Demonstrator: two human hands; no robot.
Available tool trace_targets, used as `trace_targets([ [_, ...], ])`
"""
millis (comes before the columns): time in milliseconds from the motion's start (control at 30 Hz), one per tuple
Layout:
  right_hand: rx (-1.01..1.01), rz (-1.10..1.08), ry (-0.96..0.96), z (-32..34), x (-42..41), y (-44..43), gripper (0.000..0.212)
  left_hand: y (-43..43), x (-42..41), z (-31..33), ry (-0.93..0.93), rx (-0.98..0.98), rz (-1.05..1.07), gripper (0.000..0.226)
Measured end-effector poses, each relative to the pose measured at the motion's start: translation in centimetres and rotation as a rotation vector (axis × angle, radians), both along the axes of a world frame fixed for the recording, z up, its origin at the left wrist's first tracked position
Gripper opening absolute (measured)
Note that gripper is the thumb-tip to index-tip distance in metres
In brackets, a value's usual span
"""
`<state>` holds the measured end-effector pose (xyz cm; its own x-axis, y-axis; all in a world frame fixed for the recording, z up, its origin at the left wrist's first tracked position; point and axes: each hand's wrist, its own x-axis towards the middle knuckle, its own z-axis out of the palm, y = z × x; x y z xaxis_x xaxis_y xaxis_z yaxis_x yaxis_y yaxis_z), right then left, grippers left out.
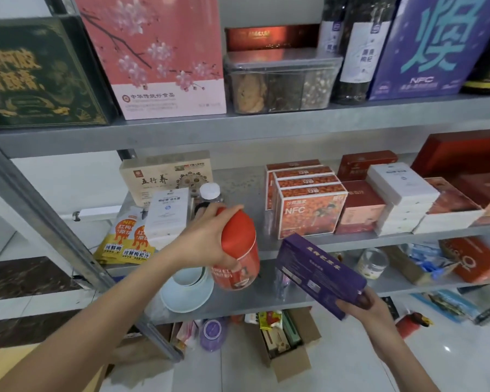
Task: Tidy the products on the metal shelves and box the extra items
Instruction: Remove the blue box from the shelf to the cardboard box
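Two hands full — left hand (pixel 210 239) grips red-lidded jar (pixel 238 250), right hand (pixel 362 306) purple box (pixel 320 273).

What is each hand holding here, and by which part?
The left hand grips the red-lidded jar around its lid. The right hand holds the purple box by its near end.

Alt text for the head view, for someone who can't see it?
The left hand grips a red-lidded jar by its lid and the right hand holds a purple box, before a metal shelf of orange NFC boxes.
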<state>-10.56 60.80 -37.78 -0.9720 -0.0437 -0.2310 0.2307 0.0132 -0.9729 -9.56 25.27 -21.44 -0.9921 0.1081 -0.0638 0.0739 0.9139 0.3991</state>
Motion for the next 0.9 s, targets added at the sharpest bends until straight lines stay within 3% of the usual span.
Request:
trace_targets([
  [233,-0.011,-0.039,-0.078,0.5,1.0,7.0,0.057,2.4,-7.2,1.6,0.04,-0.08,-0.011,0.118],
  [433,-0.031,-0.006,-0.078,1.3,0.8,7.1,0.059,2.0,-11.1,-0.4,-0.016,-0.238,-0.028,0.122],
  [567,-0.037,0.045,-0.068,1.5,0.5,6.5,0.058,0.7,-12.4,-0.8,-0.062,-0.152,-0.005,0.123],
  [700,-0.038,0.101,-0.049,1.9,0.1,5.6,0.058,0.8,-11.7,-0.6,-0.065,-0.287,-0.051,0.118],
  [733,-0.044,0.105,-0.045,2.0,0.0,5.3,0.057,1.3,-10.8,-0.7,-0.006,-0.324,-0.045,0.112],
  [800,-0.064,0.121,-0.037,2.5,-0.2,4.9,0.055,2.7,-8.1,-1.4,0.282,-0.266,-0.035,0.084],
  [867,-0.081,0.142,-0.034,3.1,-0.4,4.5,0.058,4.7,-5.0,-3.0,0.599,0.008,-0.011,0.044],
  [900,-0.091,0.15,-0.032,3.5,-0.5,4.2,0.061,5.8,-3.6,-3.7,0.653,0.141,0.02,0.035],
])
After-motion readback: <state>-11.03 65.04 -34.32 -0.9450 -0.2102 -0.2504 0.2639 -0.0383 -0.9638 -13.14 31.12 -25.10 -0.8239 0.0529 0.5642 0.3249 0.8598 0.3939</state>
